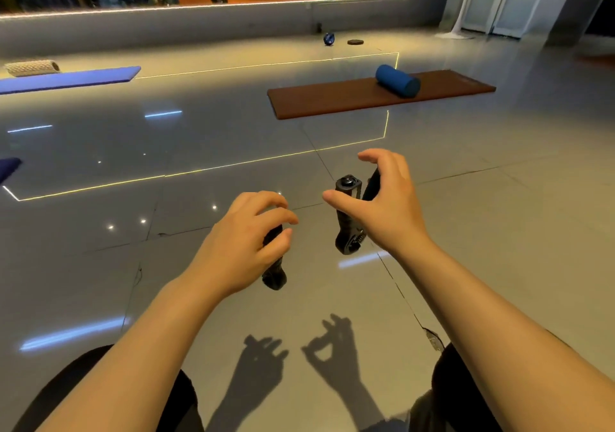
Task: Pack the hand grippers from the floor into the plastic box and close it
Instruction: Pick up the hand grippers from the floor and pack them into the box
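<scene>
1. Lower centre: left hand [246, 245], fingers curled around a black ridged-handle hand gripper [274, 265].
2. Centre: right hand [386, 205], fingers spread apart over a second black spring hand gripper [347, 218]; contact unclear.
3. Beyond: glossy grey tiled floor [166, 152]. No plastic box is visible; judged early, with packing and closing left.

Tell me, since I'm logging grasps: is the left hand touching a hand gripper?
Touching. The head view shows the left hand with fingers curled around the black handle of a hand gripper.
</scene>
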